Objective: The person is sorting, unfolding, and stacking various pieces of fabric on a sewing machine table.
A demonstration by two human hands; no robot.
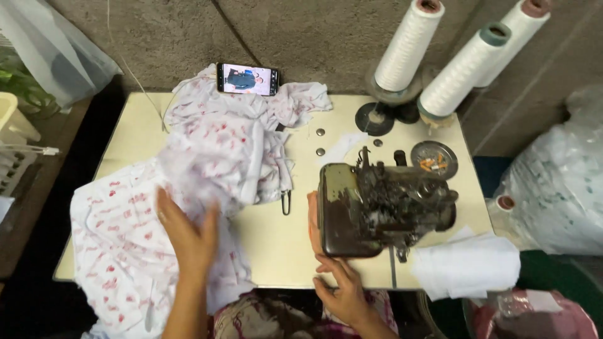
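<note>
My left hand [187, 235] lies flat, fingers spread, on a heap of white cloth with red print [213, 163] that covers the left half of the cream table [276, 245]. My right hand [339, 285] rests at the table's front edge, its fingers touching the front left corner of a dark, worn sewing machine [377, 207]. It holds nothing that I can see. A small pair of thread snips [286, 202] lies on the table between the cloth and the machine.
A phone [247, 79] with a lit screen leans at the back on the cloth. Three white thread cones [461, 72] stand at the back right, a small metal dish [434, 160] beside them. White cloth pieces [468, 267] lie right of the machine. Plastic bags [559, 188] stand at the right.
</note>
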